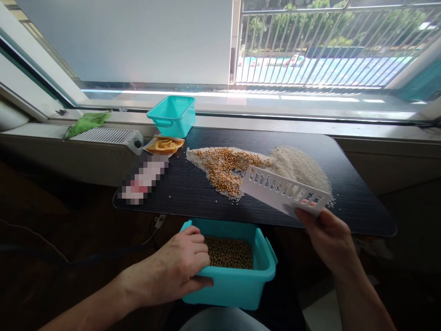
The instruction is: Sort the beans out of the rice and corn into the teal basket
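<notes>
Below the table's near edge, my left hand point(188, 255) grips the left rim of a turquoise plastic bin point(237, 287). Small round brownish beans point(229, 253) cover the bin's floor. My right hand point(329, 234) pinches one end of a flat white slotted strip point(272, 202), its row of oblong holes along the upper edge. The strip's far end reaches the right side of a patch of yellow-orange beans point(223, 165) mixed with white grains. Beside that patch, a pile of white rice-like grains point(303, 170) spreads to the right, partly behind the strip.
A second turquoise bin point(175, 115) stands at the table's back left. Near it lies an orange-and-white packet point(165, 145) and a blurred-out item point(143, 179). The dark table point(358, 197) meets a window sill. A green cloth point(88, 123) rests on the radiator point(103, 135).
</notes>
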A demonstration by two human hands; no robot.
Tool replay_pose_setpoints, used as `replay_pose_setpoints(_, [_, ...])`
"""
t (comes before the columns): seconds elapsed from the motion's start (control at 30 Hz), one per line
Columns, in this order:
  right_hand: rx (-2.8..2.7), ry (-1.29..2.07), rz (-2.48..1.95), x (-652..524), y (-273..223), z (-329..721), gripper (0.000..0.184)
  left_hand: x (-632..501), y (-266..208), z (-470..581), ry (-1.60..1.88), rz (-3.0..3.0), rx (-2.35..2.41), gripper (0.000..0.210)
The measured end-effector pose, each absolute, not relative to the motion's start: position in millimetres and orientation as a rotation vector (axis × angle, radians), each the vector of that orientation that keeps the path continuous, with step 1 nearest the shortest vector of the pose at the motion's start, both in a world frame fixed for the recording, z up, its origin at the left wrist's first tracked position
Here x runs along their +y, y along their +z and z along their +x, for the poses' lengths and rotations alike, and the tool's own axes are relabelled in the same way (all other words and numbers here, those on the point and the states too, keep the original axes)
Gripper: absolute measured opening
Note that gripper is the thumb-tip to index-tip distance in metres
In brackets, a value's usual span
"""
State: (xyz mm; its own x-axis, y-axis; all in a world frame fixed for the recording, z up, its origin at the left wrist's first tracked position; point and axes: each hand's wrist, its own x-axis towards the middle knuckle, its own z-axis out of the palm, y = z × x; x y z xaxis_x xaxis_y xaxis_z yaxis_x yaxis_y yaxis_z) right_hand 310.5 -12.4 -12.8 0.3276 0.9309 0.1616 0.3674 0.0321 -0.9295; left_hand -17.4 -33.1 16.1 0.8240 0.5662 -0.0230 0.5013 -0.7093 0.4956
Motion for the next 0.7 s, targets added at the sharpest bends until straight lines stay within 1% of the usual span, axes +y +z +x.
replay_pose_setpoints(0.33, [-1.217, 0.732, -1.474, -1, -29, 301, 0.03, -34, 17, -15, 0.21, 2.512, 0.785, 0.024])
replay_pose_setpoints(0.47, [-1.258, 0.782, -1.45, 0, -25, 294, 0.031, -34, 15, -15, 0.195, 2.504, 0.788, 0.024])
replay_pose_setpoints(0.7, [-1.184, 0.819, -1.476, -10, -16, 301, 0.037, -33, 14, -16, 0.158, 2.492, 0.783, 0.024])
